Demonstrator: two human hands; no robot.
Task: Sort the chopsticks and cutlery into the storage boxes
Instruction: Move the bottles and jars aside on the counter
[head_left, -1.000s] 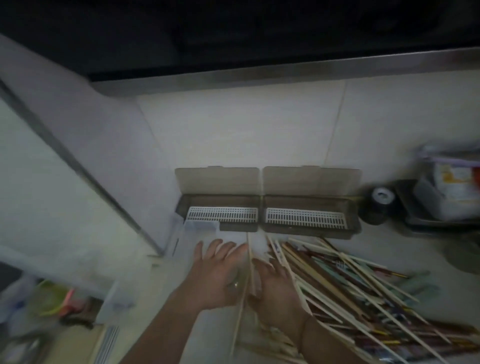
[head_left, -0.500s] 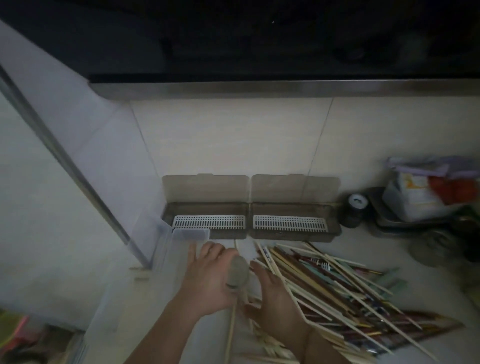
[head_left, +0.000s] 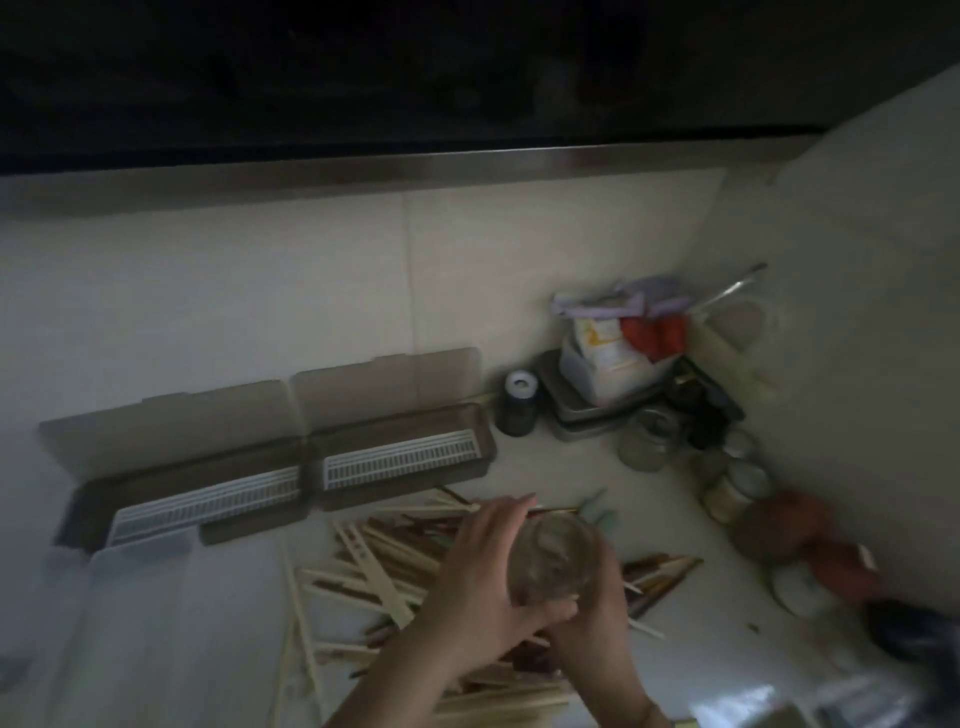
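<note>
While both hands meet over the chopsticks (head_left: 374, 571), they hold a clear glass jar (head_left: 553, 558) between them above the pile. The left hand (head_left: 480, 587) wraps the jar's left side, fingers curled round it and fingertips reaching its far rim. The right hand (head_left: 592, 623) grips the jar from the near right; most of this hand is hidden behind the jar and the left hand, though its fingers show curled at the jar's near edge. The frame is dim and blurred, so finer detail of the grip cannot be told.

The chopsticks lie loose on the counter (head_left: 675, 519), pale and dark sticks crossing each other, spreading from the middle toward the near edge and out to the right of the hands. Two brown boxes (head_left: 291, 483) sit side by side just beyond the pile, against the wall (head_left: 260, 291). Both lids stand open, leaning back on the wall, and each box holds a white slatted insert. A translucent lid (head_left: 140, 597) lies near left, its far edge overlapping the left box.

At far right, a small dark bottle (head_left: 519, 405) with a white cap stands just beside the right box. Further right are a metal tray (head_left: 587, 421) stacked with packets, and several jars (head_left: 727, 478) in the corner.
</note>
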